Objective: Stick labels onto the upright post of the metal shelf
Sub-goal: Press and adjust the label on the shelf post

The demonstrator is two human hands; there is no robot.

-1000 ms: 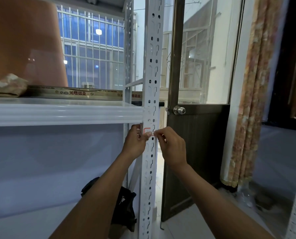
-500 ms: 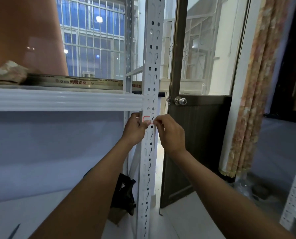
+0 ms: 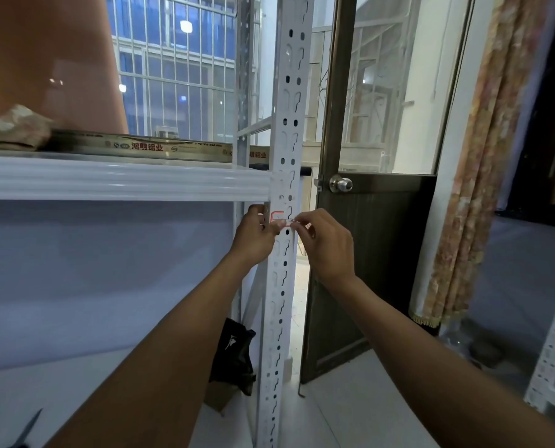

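Observation:
A white perforated upright post (image 3: 284, 130) of the metal shelf runs from top to bottom in the middle. A small white label with a red border (image 3: 278, 218) lies against the post just below the shelf beam (image 3: 121, 182). My left hand (image 3: 256, 236) presses its thumb on the label's left part. My right hand (image 3: 324, 244) pinches the label's right edge with thumb and forefinger. Both hands hide the lower part of the label.
A dark door (image 3: 376, 253) with a round knob (image 3: 341, 184) stands ajar right behind the post. A patterned curtain (image 3: 483, 163) hangs at the right. A black bag (image 3: 234, 357) sits on the floor behind the post. Another white shelf post (image 3: 554, 344) is at the far right.
The view has tilted down a little, so post and hands sit lower in the picture. Both hands stay on the label at the same spot of the post.

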